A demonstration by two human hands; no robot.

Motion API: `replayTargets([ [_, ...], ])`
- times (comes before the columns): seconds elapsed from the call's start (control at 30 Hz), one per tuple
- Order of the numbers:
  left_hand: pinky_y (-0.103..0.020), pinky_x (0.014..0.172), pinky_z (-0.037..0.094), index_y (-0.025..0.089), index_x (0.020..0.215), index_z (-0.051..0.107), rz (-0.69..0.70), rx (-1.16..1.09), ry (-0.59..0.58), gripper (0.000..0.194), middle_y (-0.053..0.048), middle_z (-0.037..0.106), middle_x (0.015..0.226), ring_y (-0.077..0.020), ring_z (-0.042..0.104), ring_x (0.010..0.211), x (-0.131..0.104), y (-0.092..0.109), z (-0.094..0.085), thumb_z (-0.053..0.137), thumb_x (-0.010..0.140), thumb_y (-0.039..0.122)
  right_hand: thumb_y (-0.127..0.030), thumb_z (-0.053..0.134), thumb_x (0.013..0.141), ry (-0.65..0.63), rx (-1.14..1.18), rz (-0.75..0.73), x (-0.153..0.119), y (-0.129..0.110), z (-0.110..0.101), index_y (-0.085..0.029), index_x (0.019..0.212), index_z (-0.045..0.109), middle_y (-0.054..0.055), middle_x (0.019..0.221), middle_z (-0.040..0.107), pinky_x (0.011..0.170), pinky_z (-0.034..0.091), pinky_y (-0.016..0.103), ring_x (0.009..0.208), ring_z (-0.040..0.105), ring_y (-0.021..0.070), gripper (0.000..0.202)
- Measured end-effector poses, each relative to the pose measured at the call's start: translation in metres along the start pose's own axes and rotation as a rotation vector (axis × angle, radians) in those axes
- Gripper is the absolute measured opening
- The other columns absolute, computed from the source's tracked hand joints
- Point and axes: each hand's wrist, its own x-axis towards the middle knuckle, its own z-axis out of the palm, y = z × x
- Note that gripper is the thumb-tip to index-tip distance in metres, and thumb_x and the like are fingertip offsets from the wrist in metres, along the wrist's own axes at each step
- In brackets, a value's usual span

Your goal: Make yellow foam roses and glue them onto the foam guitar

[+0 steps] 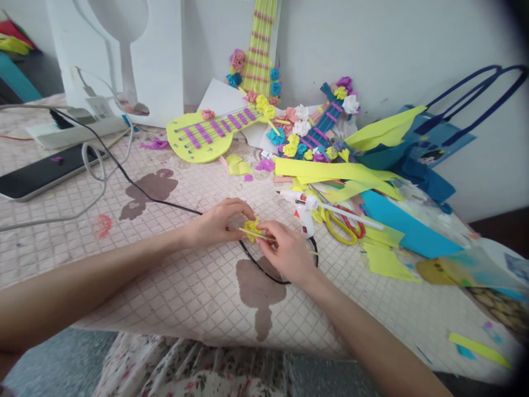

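Between my two hands is a small yellow paper flower (251, 226), close above the quilted tablecloth. My left hand (221, 221) pinches the flower's left side with thumb and fingertips. My right hand (287, 249) grips a thin wooden stick (257, 234), whose tip lies across the front of the flower. Just beyond my right hand a white hot glue gun (305, 212) rests on the cloth, with a glue stick (351, 214) reaching out from it. The gun's black cord (258, 266) loops beneath my hands.
Yellow-handled scissors (341, 229) lie among yellow crepe paper strips (334, 170) on the right. Behind stand a yellow paper guitar (202, 138) and a blue one (324, 129) with paper flowers. A phone (49, 171) and power strip (78, 132) are left; a blue bag (438, 140) stands right.
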Motion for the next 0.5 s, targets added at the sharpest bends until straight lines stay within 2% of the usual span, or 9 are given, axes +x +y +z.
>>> replayTargets([
  [0.23,-0.031,0.083,0.047,0.021,0.092,0.065,-0.047,-0.083,-0.039,0.013,-0.006,0.059,0.109,-0.0193,0.055,0.104,0.0003,0.0037,-0.0028,0.059,0.081,0.021,-0.017,0.052,0.083,-0.015,-0.030,0.013,-0.0002,-0.0030,-0.0035,-0.021,0.100,0.056,0.002,0.089,0.069,0.066,0.047,0.026,0.076,0.064,0.0146,0.018],
  [0.37,-0.035,0.092,0.043,0.020,0.091,0.067,-0.021,-0.075,-0.039,0.015,-0.007,0.060,0.109,-0.0187,0.055,0.105,0.0008,0.0025,-0.0019,0.055,0.084,0.018,-0.018,0.052,0.083,-0.014,-0.053,0.005,-0.0006,-0.0024,-0.0024,-0.021,0.099,0.056,0.003,0.088,0.069,0.065,0.046,0.026,0.075,0.064,0.0148,0.017],
  [0.5,-0.036,0.093,0.042,0.020,0.092,0.067,-0.017,-0.082,-0.044,0.014,-0.007,0.061,0.109,-0.0187,0.055,0.105,0.0010,0.0003,-0.0014,0.054,0.085,0.020,-0.017,0.051,0.083,-0.030,-0.084,-0.006,-0.0019,-0.0021,0.0000,-0.021,0.099,0.056,0.002,0.090,0.069,0.066,0.046,0.026,0.075,0.064,0.0147,0.017],
])
